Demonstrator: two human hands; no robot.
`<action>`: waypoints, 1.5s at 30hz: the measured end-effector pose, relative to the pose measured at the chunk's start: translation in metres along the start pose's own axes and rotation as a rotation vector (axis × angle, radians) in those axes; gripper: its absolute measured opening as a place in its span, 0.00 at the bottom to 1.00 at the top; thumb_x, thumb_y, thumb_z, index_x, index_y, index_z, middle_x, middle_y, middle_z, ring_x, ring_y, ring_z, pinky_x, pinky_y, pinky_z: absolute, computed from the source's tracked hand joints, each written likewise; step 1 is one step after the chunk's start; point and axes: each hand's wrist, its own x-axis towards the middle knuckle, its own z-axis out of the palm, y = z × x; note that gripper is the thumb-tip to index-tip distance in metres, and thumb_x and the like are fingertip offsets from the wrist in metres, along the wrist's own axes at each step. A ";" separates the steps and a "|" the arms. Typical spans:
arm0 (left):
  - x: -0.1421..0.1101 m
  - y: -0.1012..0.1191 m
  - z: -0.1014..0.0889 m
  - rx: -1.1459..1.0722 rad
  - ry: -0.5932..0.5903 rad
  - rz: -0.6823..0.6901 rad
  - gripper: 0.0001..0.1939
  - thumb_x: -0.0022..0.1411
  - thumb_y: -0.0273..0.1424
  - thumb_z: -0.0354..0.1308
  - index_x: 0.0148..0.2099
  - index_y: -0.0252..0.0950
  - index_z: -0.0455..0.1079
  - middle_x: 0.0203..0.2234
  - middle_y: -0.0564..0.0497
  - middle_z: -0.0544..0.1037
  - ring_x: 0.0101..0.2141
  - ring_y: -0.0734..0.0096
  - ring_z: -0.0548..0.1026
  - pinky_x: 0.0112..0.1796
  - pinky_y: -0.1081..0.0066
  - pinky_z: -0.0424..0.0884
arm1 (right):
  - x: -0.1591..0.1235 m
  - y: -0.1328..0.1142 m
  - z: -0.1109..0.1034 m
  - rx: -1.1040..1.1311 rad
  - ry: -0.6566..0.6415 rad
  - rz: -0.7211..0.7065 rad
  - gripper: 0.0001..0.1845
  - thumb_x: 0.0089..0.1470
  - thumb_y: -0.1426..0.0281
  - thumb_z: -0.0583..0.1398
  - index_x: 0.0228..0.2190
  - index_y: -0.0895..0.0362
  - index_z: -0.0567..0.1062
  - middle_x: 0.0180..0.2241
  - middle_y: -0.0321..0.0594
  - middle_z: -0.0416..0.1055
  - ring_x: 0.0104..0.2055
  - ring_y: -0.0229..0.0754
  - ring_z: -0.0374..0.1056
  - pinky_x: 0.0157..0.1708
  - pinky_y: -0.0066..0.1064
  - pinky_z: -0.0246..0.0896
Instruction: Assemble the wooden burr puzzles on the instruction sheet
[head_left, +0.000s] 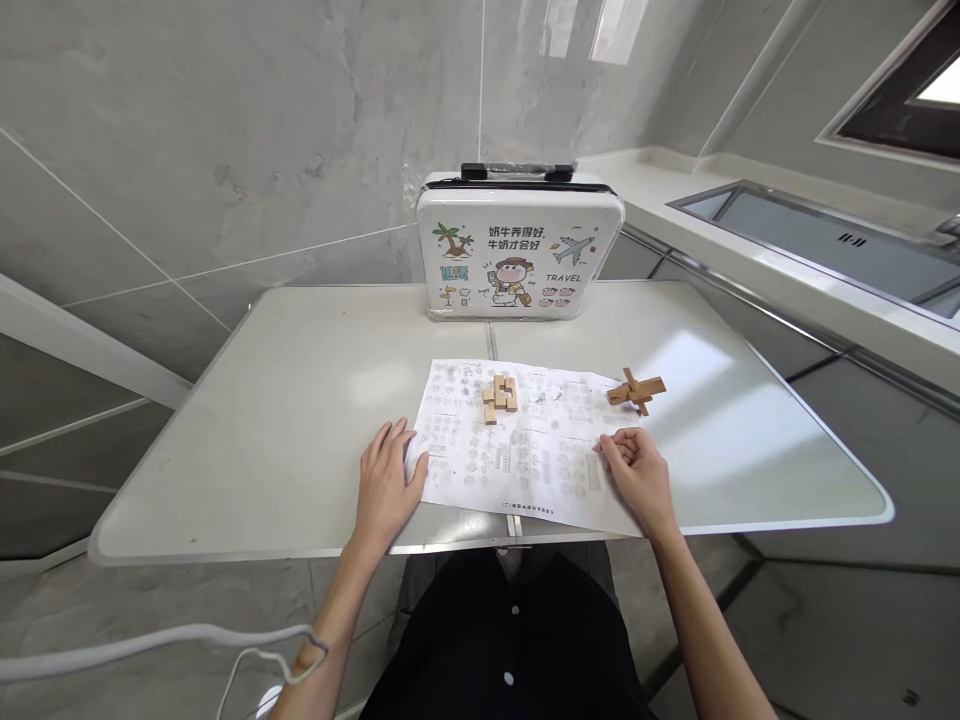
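A printed sheet of paper point(465, 475), with small grey diagrams and creases, lies flat on the table. My left hand point(388, 482) rests on the tabletop with its fingers spread, the fingertips and thumb at the sheet's left edge. Near the sheet's right edge lies my right hand point(639, 475), its fingers curled in loosely and no object showing in them. On the upper middle of the paper sit several light notched wooden puzzle blocks point(500, 397), close together. An assembled wooden cross-shaped puzzle piece point(634, 391), darker brown, lies just beyond my right hand at the sheet's upper right corner.
The pale folding table point(300, 400) has a metal seam down its middle. At its back edge stands a white cartoon-printed case point(517, 250) with a black handle, against a grey tiled wall. A counter with a sink point(825, 240) runs along the right. A white cable point(165, 637) hangs lower left.
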 end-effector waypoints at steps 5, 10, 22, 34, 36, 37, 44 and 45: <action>0.000 0.001 0.000 0.002 0.002 -0.002 0.19 0.76 0.40 0.53 0.64 0.41 0.67 0.70 0.42 0.69 0.73 0.44 0.61 0.67 0.40 0.62 | 0.001 0.001 0.000 -0.002 0.000 -0.001 0.20 0.64 0.49 0.65 0.35 0.50 0.70 0.32 0.40 0.81 0.27 0.43 0.69 0.32 0.34 0.66; 0.000 0.001 0.000 0.003 0.003 0.001 0.19 0.76 0.40 0.52 0.64 0.41 0.67 0.70 0.42 0.69 0.72 0.44 0.61 0.67 0.40 0.62 | 0.001 0.002 0.000 0.001 -0.001 -0.005 0.20 0.64 0.48 0.65 0.35 0.51 0.71 0.32 0.40 0.80 0.27 0.43 0.69 0.32 0.34 0.66; 0.000 0.001 -0.001 -0.004 -0.001 -0.003 0.19 0.76 0.41 0.53 0.64 0.41 0.67 0.70 0.42 0.69 0.73 0.44 0.61 0.67 0.40 0.62 | -0.001 -0.001 -0.001 -0.007 -0.005 0.015 0.18 0.64 0.50 0.65 0.36 0.50 0.71 0.33 0.40 0.81 0.28 0.43 0.69 0.33 0.35 0.65; 0.001 0.002 -0.002 -0.003 -0.004 -0.010 0.19 0.76 0.40 0.52 0.64 0.40 0.67 0.70 0.42 0.69 0.73 0.45 0.61 0.67 0.40 0.62 | 0.000 -0.002 0.000 -0.014 -0.002 0.020 0.20 0.63 0.48 0.65 0.35 0.50 0.71 0.31 0.39 0.80 0.27 0.43 0.69 0.32 0.35 0.65; 0.001 0.002 -0.001 0.000 -0.003 -0.005 0.19 0.76 0.40 0.52 0.64 0.40 0.67 0.70 0.42 0.69 0.73 0.45 0.61 0.67 0.41 0.61 | -0.001 -0.003 -0.001 -0.015 -0.003 0.018 0.20 0.64 0.48 0.65 0.35 0.50 0.71 0.31 0.39 0.80 0.27 0.43 0.69 0.32 0.35 0.65; 0.001 0.002 -0.001 0.001 -0.002 -0.005 0.19 0.77 0.40 0.52 0.63 0.40 0.67 0.70 0.42 0.69 0.73 0.45 0.61 0.67 0.41 0.61 | -0.001 -0.003 -0.001 -0.016 -0.005 0.017 0.19 0.64 0.48 0.65 0.35 0.50 0.71 0.31 0.39 0.80 0.28 0.43 0.69 0.33 0.35 0.65; 0.001 0.002 -0.001 -0.003 -0.004 -0.004 0.19 0.76 0.40 0.52 0.63 0.41 0.67 0.70 0.41 0.70 0.72 0.44 0.61 0.67 0.40 0.62 | -0.001 -0.004 -0.001 -0.017 -0.001 0.016 0.19 0.64 0.48 0.65 0.35 0.50 0.70 0.30 0.39 0.79 0.28 0.44 0.69 0.33 0.36 0.65; 0.001 0.002 -0.001 -0.002 -0.004 -0.005 0.19 0.76 0.40 0.52 0.63 0.41 0.67 0.70 0.41 0.70 0.72 0.44 0.61 0.67 0.40 0.62 | -0.001 -0.003 -0.001 -0.018 -0.001 0.016 0.20 0.64 0.48 0.65 0.35 0.50 0.71 0.30 0.39 0.79 0.28 0.44 0.69 0.33 0.36 0.66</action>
